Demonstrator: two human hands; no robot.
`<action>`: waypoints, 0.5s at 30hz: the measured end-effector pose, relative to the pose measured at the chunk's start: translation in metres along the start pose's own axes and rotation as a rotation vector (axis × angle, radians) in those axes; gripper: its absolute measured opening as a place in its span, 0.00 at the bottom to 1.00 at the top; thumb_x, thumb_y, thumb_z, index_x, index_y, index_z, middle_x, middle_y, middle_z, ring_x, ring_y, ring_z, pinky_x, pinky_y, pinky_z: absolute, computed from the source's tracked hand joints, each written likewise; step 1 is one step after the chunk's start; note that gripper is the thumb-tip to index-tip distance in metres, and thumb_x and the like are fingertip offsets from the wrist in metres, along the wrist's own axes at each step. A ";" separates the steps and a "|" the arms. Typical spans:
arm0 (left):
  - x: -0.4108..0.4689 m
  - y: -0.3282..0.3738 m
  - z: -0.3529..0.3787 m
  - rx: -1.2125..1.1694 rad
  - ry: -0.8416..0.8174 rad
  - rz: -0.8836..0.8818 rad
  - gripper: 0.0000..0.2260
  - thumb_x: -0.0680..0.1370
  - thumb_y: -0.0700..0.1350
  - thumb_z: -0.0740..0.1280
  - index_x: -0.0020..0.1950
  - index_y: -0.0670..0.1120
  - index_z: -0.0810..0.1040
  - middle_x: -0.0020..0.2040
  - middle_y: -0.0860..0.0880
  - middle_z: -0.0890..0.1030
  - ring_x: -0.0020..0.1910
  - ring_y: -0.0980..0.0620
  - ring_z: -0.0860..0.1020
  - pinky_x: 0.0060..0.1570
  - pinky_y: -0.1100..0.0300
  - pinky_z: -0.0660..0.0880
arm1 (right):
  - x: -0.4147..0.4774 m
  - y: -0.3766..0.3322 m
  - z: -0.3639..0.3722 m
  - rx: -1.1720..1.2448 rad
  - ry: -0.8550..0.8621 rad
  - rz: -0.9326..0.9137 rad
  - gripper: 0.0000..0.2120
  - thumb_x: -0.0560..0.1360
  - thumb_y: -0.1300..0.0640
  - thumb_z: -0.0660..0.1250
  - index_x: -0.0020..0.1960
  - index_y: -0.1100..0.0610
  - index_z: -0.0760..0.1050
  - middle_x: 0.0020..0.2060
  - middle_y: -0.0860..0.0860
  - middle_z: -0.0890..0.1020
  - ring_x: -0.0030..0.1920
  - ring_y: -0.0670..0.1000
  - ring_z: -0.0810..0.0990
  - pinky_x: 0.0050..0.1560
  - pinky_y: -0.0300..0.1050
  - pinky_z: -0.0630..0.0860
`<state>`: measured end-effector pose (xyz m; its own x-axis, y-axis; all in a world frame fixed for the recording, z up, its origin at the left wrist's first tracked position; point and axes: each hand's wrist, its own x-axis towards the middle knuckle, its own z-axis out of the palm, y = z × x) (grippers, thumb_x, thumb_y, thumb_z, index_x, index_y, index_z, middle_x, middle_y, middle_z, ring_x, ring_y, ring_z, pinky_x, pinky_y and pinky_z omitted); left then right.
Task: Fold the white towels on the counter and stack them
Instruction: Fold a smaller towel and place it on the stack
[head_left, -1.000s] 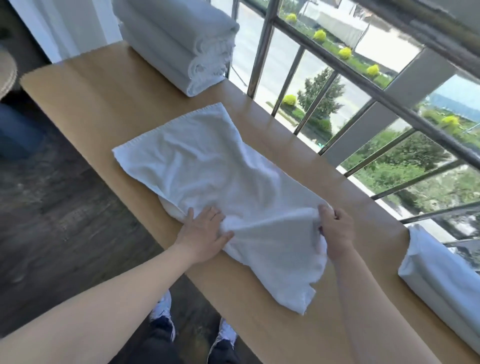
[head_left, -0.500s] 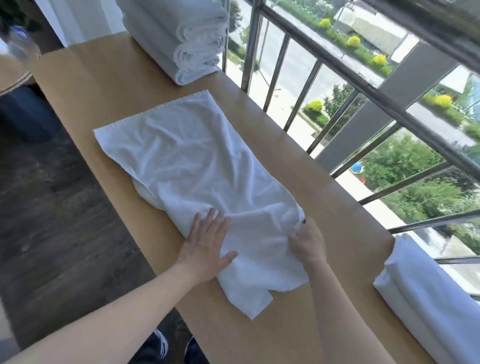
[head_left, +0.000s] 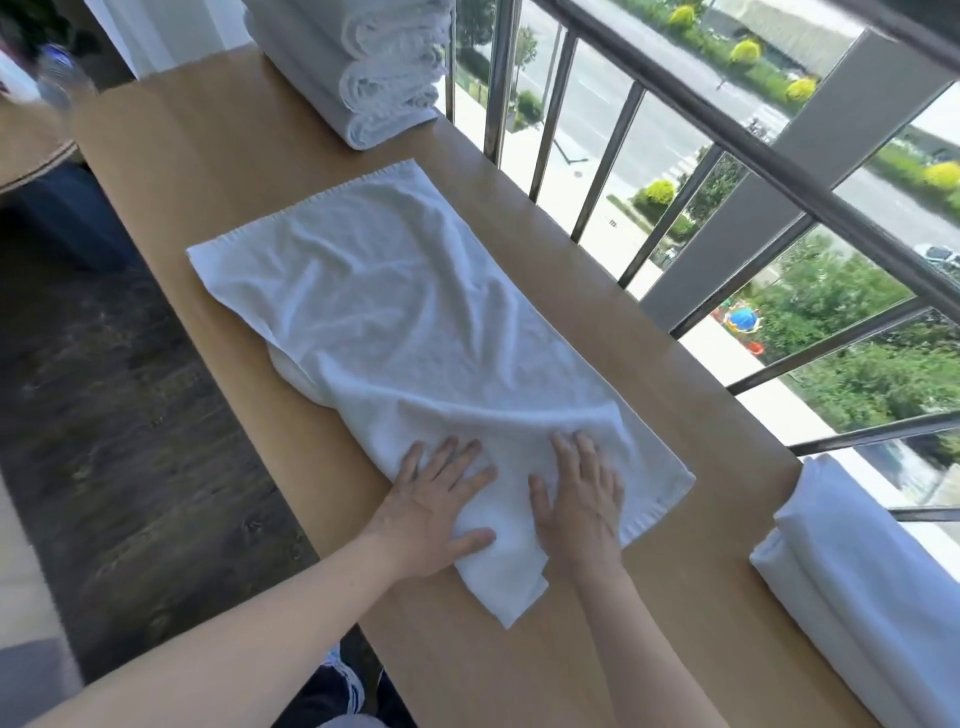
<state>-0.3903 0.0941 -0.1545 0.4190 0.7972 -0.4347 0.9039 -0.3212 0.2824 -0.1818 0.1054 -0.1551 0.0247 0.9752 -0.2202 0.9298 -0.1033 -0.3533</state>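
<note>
On counter (head_left: 218, 156), left hand (head_left: 436, 512) and right hand (head_left: 582, 506) press towel (head_left: 405, 312), grips wide, flat.

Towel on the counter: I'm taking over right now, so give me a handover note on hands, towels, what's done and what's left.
Left hand and right hand: both open, pressed flat side by side on the near end of the towel.
It lies lengthwise on the counter, wrinkled, with a lower layer showing at its left edge.
Done: stack of folded towels at the far end.
Left: finish folding this towel, stack it; then probably the white bundle at near right.
</note>
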 end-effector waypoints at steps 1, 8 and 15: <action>0.001 0.001 0.001 -0.012 0.016 0.000 0.34 0.79 0.69 0.49 0.81 0.59 0.44 0.80 0.55 0.35 0.78 0.52 0.31 0.75 0.46 0.31 | -0.003 0.001 0.008 -0.028 -0.044 -0.001 0.31 0.82 0.42 0.55 0.81 0.46 0.49 0.81 0.49 0.48 0.80 0.55 0.44 0.78 0.55 0.40; -0.017 -0.016 0.011 0.015 0.006 0.087 0.38 0.75 0.74 0.45 0.81 0.58 0.49 0.82 0.56 0.40 0.78 0.58 0.34 0.76 0.52 0.31 | 0.009 0.044 0.002 -0.161 -0.138 0.055 0.31 0.81 0.35 0.45 0.78 0.38 0.32 0.79 0.43 0.36 0.78 0.49 0.32 0.76 0.56 0.30; -0.019 -0.007 0.012 -0.040 0.083 0.169 0.21 0.81 0.54 0.63 0.75 0.57 0.68 0.79 0.55 0.61 0.80 0.53 0.53 0.77 0.51 0.36 | -0.040 0.008 0.004 0.096 0.073 0.188 0.23 0.82 0.48 0.59 0.76 0.53 0.65 0.76 0.53 0.64 0.77 0.56 0.59 0.75 0.52 0.50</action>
<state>-0.4038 0.0752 -0.1583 0.5544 0.7737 -0.3068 0.8166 -0.4344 0.3801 -0.1774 0.0648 -0.1529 0.2240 0.9482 -0.2252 0.8670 -0.2994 -0.3983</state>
